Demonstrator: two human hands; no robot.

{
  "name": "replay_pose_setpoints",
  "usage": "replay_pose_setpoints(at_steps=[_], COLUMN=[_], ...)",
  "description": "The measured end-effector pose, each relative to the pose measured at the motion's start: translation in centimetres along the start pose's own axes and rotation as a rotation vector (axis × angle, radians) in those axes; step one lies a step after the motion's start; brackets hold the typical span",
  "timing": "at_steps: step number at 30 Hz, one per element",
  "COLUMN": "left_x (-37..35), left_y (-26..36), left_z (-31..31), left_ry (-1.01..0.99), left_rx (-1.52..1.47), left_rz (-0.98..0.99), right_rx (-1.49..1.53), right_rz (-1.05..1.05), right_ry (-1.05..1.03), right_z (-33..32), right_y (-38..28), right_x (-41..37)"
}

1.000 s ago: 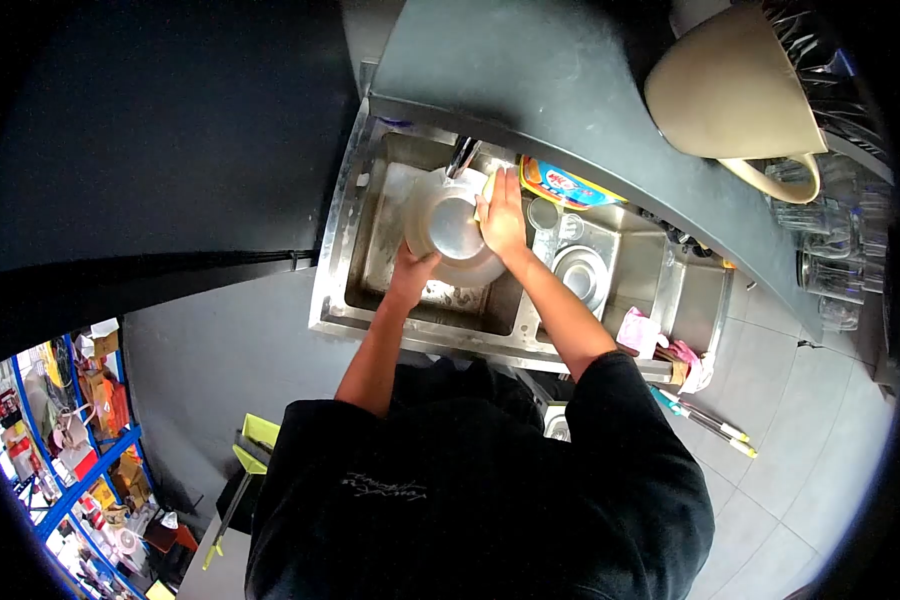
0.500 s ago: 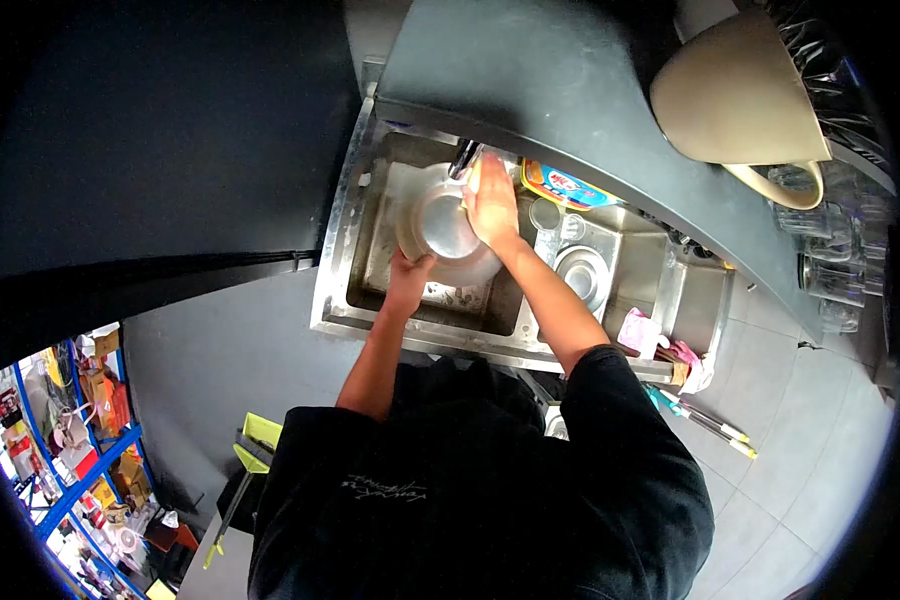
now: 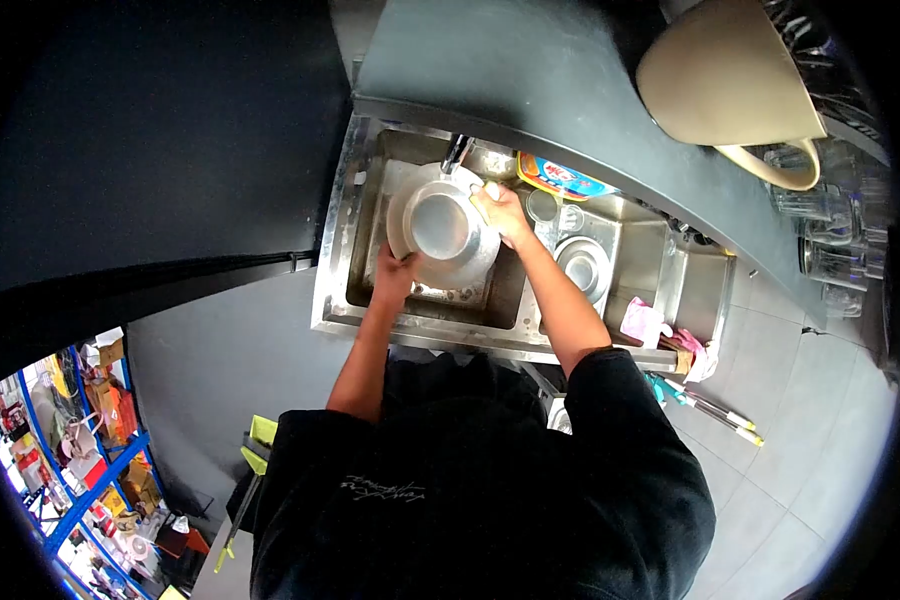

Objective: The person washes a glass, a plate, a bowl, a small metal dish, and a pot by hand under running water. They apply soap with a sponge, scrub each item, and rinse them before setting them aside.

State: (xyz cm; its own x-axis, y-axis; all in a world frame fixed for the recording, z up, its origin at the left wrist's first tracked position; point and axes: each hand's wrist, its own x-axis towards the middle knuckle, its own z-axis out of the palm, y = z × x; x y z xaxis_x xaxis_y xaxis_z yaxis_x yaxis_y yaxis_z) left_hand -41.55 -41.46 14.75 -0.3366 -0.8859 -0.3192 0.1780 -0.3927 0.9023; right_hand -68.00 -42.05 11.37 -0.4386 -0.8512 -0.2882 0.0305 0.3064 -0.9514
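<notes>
A round metal pan (image 3: 442,228) is held over the left basin of the steel sink (image 3: 337,240). My left hand (image 3: 394,278) grips its lower left rim, fingers closed on it. At the upper right rim is my right hand (image 3: 502,212), closed round a yellow sponge (image 3: 492,190) that is pressed to the rim. Just above the pan stands the black tap (image 3: 455,153). A second metal dish (image 3: 583,268) sits on the sink's middle part, to the right of my right forearm.
Beside the tap lies a blue and orange packet (image 3: 562,178). Two glasses (image 3: 543,206) stand below it. Pink cloths (image 3: 643,322) hang at the sink's right end. A beige mug (image 3: 735,80) and glassware (image 3: 835,235) are at the upper right, past the grey shelf (image 3: 510,70).
My right hand has gone from flat and stretched out to closed at the rim, slightly lower and to the right. My left hand has moved slightly up and left.
</notes>
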Motion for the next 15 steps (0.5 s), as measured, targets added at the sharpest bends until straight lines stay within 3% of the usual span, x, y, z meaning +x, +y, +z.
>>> replay_pose_setpoints(at_steps=[2,3,8,10,12,14,15], left_x=[-0.3,-0.6,-1.3,-1.7,-1.0,-0.4,-0.5], left_y=[1.7,2.3,-1.0,-3.5,-2.8,-1.3,0.6], left_z=[1.9,3.0,4.8,5.0,3.2,0.7,-0.2], left_ry=[0.157,0.238,0.451,0.453,0.412,0.224,0.171], left_rx=[0.033,0.047,0.081,0.086,0.188,0.323,0.568], left_rz=[-0.017,-0.027,0.137,0.153,0.076,0.201,0.161], right_rx=[0.23,0.196,0.4,0.478,0.313,0.285,0.335], right_rz=[0.242,0.344,0.513,0.471,0.487,0.359,0.216], right_ry=[0.112,0.207,0.403,0.304,0.27,0.192,0.149], right_z=[0.3,0.6,4.3,6.0,6.1,4.9,4.0], right_y=[-0.2,-0.5,0.6,1.0,-0.4,-0.8,0.3], right_x=[-1.6,-2.8,-8.4,-10.0,-10.2,-8.8,-7.7])
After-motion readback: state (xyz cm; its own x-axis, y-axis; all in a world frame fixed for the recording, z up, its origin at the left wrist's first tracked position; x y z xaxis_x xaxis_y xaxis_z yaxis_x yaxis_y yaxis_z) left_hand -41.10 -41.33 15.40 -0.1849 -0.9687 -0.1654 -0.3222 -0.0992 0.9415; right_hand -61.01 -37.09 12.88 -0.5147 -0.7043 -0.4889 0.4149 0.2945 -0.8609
